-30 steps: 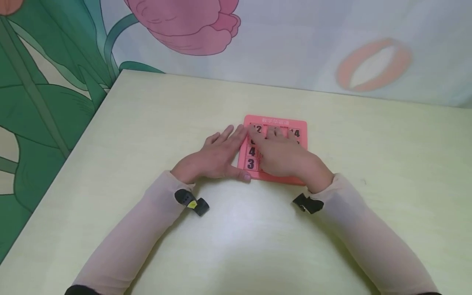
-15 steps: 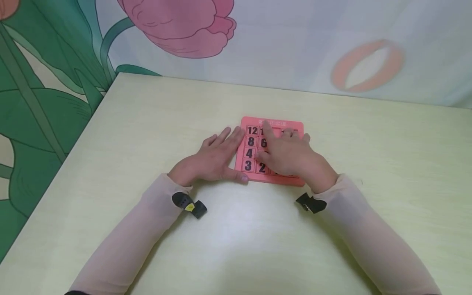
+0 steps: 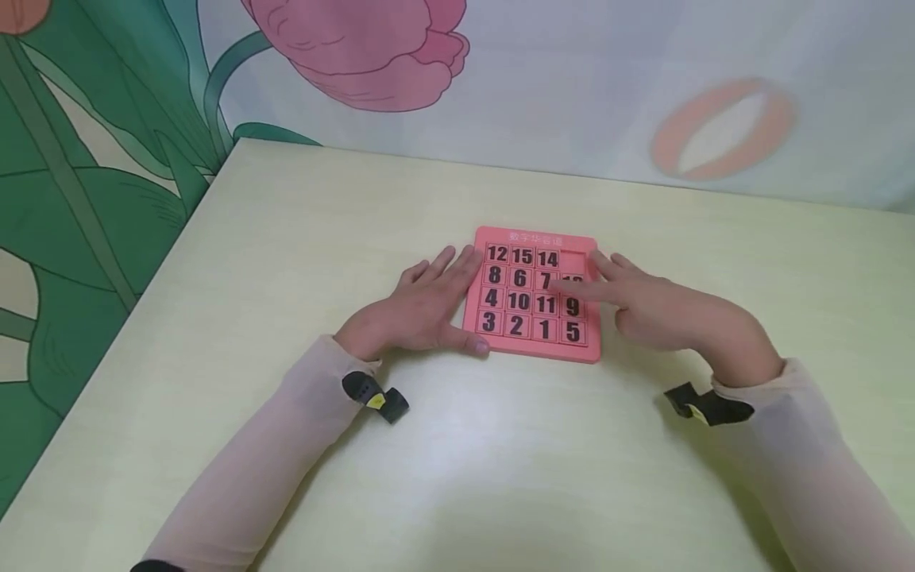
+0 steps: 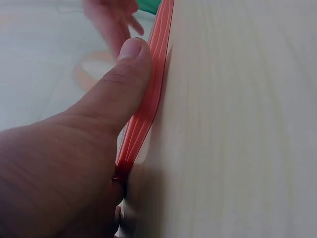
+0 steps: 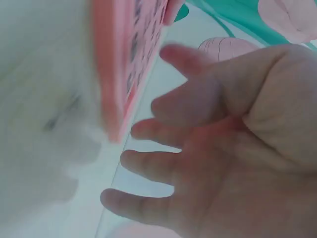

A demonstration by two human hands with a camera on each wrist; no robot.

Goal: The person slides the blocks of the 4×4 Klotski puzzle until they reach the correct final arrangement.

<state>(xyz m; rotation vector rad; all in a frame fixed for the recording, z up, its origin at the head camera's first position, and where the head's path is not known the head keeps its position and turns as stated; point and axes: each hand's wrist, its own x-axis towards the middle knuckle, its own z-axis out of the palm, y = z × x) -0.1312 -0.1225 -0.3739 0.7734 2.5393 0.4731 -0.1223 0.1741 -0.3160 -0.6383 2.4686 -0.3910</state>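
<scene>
A pink number slide puzzle lies flat on the table, its numbered tiles in rows under a line of white characters. The top-right slot of its frame has no tile; the tile marked 14 sits just left of that slot. My left hand rests along the puzzle's left edge, fingers straight, with the thumb at the lower left corner. From the right, my right hand reaches over the puzzle, index finger extended above the second row and partly covering a tile. The right wrist view shows its fingers spread, holding nothing.
The pale wooden table surrounds the puzzle. Behind it stands a wall covering printed with flowers and leaves. Each sleeve cuff has a black strap, the left strap and the right strap.
My right hand has moved right, off most of the puzzle, uncovering the tiles. The tile marked 14 has shifted left from the top-right slot. My left hand stays at the puzzle's edge.
</scene>
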